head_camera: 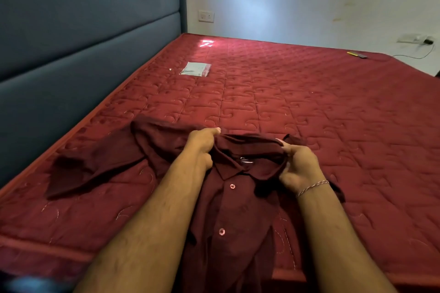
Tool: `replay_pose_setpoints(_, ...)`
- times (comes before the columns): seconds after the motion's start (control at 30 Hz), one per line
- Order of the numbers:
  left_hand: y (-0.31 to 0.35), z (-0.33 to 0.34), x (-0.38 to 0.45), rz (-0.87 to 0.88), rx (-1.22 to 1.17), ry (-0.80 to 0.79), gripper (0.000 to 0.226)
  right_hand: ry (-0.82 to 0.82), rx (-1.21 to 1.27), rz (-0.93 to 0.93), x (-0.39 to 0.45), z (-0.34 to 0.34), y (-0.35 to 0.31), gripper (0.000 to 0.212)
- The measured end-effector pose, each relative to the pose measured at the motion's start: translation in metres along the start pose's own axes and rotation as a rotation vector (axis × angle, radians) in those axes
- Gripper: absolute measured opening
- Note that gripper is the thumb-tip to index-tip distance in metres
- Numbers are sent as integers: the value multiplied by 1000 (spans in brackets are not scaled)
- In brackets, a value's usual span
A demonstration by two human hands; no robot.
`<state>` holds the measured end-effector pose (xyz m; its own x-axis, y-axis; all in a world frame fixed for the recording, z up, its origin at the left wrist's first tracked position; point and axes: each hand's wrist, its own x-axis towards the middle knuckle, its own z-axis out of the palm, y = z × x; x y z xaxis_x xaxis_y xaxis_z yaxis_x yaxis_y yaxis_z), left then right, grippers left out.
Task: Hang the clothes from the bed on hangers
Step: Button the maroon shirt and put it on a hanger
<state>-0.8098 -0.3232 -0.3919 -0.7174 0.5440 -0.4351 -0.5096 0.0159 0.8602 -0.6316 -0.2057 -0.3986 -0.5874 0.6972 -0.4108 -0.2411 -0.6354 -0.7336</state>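
Both our hands grip the maroon shirt [228, 200] at six o'clock on the bed [309, 107], left hand [202, 147] and right hand [300, 166] pinching its collar; next we likely need a hanger, none visible.

I'm getting a single head view, looking forward and down across the mattress [309, 107] from its near edge, facing the far wall [297, 0], with the headboard [71, 43] running along the left edge, close in.
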Motion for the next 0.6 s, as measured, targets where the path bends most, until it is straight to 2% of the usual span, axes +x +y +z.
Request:
replay_pose_setpoints(0.1, 2, -4, 4, -19, 75, -68, 4, -3, -61, 44, 3, -4, 0, 30)
replay_pose_setpoints(0.17, 3, -8, 4, -21, 91, -155, 5, 15, -225, -34, 2, -7, 3, 20)
replay_pose_setpoints(0.23, 5, -14, 2, 24, 189, -284, 7, 101, -451, -257, 1, -9, 6, 5)
replay_pose_setpoints(0.33, 2, -26, 3, 193, 472, -368, 37, 303, -829, -606, 2, -13, 7, 6)
replay_pose_setpoints(0.4, -4, -29, 4, 466, 747, -257, 39, 401, -1014, -696, -3, -14, 7, 1)
replay_pose_setpoints(0.47, -19, -30, 0, 791, 983, 2, 31, 467, -1096, -709, -12, -14, 11, 5)
replay_pose_setpoints(0.53, -30, -32, -10, 955, 1111, 218, 24, 491, -1119, -706, -20, -14, 17, 8)
replay_pose_setpoints(0.6, -35, -33, -15, 1061, 1192, 292, 19, 499, -1182, -704, -24, -15, 22, 13)
